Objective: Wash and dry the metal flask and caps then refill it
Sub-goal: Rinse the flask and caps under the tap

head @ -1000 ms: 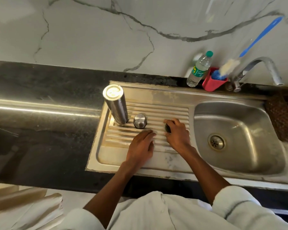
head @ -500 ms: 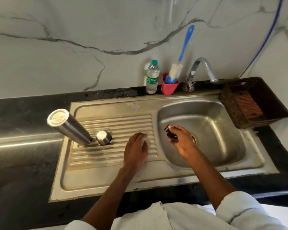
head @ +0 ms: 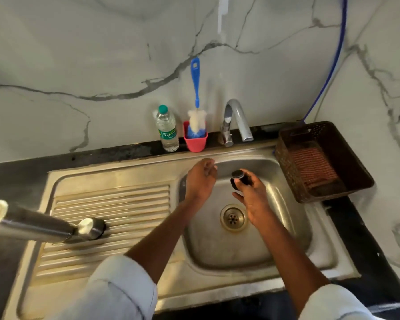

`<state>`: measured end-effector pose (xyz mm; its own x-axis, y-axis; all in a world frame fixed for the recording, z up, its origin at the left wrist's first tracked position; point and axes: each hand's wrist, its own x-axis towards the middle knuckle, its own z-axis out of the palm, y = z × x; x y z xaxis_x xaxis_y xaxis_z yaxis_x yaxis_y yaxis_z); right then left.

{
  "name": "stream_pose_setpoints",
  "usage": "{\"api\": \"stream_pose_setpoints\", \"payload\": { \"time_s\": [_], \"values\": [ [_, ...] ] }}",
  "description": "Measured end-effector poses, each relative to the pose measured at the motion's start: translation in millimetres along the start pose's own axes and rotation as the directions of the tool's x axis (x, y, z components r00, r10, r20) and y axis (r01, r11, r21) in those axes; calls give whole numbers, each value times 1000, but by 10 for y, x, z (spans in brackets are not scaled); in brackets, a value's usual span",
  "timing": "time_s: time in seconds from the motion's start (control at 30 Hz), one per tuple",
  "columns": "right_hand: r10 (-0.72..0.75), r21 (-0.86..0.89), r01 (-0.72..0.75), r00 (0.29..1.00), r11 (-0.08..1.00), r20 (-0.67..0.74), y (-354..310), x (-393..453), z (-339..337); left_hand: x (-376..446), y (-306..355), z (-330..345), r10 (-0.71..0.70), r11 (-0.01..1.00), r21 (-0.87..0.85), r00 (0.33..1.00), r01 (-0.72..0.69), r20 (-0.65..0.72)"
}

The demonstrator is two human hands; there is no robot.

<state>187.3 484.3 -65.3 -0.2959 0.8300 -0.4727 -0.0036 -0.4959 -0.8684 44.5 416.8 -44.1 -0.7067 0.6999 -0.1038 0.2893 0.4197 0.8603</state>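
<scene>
Hands were both out over the sink basin (head: 247, 248), reaching from pale rolled sleeves at the bottom of the view. The right hand (head: 252, 199) was held above the drain (head: 233, 217), palm turned partly up, with thumb and fingers curled round a small black cap (head: 238, 179) whose round flat top faced the tap (head: 237, 120); the cap sat at the fingertips, clear of the basin floor. The left hand (head: 200, 179) was stretched farther back, near the rear left corner of the basin, wrist straight and fingers loosely bent, holding nothing that could be seen; whether its fingertips touched the sink rim could not be told. The forearms ran roughly side by side, the left crossing over the edge between draining board (head: 116, 204) and basin. On the ribbed draining board at the left stood the metal flask (head: 30, 224), seemingly upside down with its flat end toward the camera, and a rounded metal cap (head: 90, 228) sat just beside its foot, close enough that touching could not be ruled out. Behind the sink, against the marbled wall, a plastic water bottle (head: 166, 129) with a green top stood just beside a red cup (head: 195, 140) holding a blue-handled bottle brush (head: 195, 88). To the right of the basin, a brown plastic basket (head: 346, 158) rested on the dark counter (head: 14, 181) with a striped cloth (head: 312, 167) lying inside it.
</scene>
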Motion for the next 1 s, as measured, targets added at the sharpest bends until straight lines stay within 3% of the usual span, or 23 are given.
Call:
{"api": "stream_pose_setpoints", "payload": {
  "time_s": [0.23,0.43,0.63,0.8,0.9,1.0],
  "values": [
    [-67,-192,65,998,979,-7,-83,459,-4,745,326,467,101,989,103,994,-104,34],
    [-96,-183,105,994,977,58,-126,646,67,885,521,549,64,994,88,996,-58,-62],
    [-74,-181,83,996,980,55,-74,718,105,875,245,644,-67,997,-36,987,63,-148],
    [-65,-115,73,995,991,76,-85,669,43,773,368,640,114,990,90,990,-106,-88],
    [-72,-107,81,994,991,82,-105,638,23,887,492,631,147,957,265,985,-119,-90],
    [-66,-85,73,994,994,83,-105,651,6,954,430,642,150,975,182,981,-127,-119]
  ]
}}
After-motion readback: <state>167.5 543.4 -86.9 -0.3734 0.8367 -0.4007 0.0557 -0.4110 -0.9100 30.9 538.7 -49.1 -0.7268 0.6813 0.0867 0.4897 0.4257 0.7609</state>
